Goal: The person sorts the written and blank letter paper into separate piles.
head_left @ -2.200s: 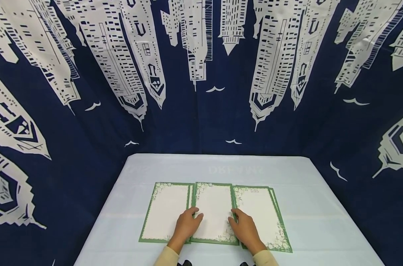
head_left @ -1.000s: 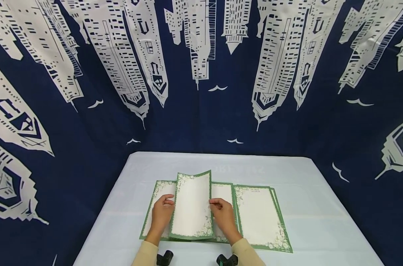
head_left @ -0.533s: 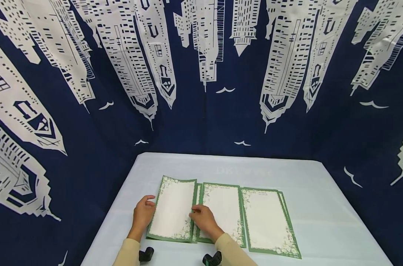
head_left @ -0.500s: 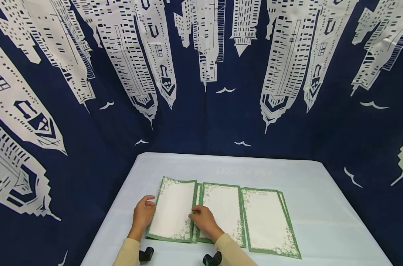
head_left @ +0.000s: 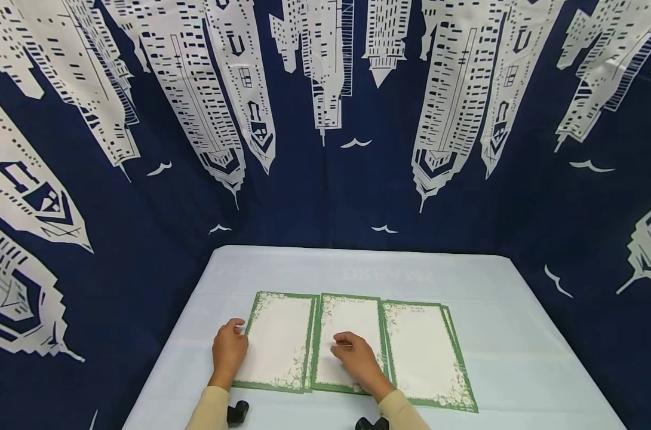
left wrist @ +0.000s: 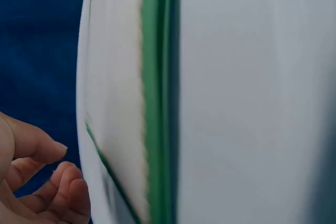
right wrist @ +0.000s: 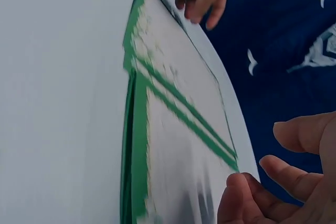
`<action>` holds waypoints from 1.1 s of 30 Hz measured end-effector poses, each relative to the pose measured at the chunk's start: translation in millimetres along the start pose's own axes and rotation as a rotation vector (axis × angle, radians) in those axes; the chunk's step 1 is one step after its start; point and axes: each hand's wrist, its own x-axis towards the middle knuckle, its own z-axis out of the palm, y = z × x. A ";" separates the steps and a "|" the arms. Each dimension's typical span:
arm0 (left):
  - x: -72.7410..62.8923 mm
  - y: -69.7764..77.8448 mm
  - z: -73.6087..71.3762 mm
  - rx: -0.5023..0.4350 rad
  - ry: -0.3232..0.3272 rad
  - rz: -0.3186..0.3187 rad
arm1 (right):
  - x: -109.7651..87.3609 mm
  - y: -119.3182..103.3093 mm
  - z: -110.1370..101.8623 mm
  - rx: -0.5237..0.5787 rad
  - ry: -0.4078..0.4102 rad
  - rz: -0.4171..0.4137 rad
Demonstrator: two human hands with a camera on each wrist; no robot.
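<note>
Three stacks of white paper sheets with green floral borders lie side by side: the left stack, the middle stack and the right stack. My left hand is at the outer edge of the left stack, fingers loosely bent and holding nothing. Over the middle stack hovers my right hand, thumb and fingers apart with nothing between them. In the right wrist view, the right hand shows a gap between thumb and fingers. The left wrist view shows the left fingers beside the paper.
A white cloth covers the table. Behind it hangs a dark blue curtain printed with white buildings and birds. Black wrist devices sit under both wrists. Faint small print shows near the top of the right stack.
A sheet was lifted from the middle stack, carried left and laid on the left stack. Both hands have let go, and my right hand has moved back right over the middle stack.
</note>
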 end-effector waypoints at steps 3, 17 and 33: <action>-10.1 14.6 9.4 -0.021 0.002 0.061 | -7.5 6.2 -21.3 -0.085 0.104 0.004; -65.8 88.3 60.3 -0.050 -0.503 0.149 | -22.0 34.2 -61.2 -0.382 0.142 0.113; -75.1 104.5 74.2 -0.116 -0.499 0.145 | -27.7 33.4 -61.9 -0.390 0.144 0.109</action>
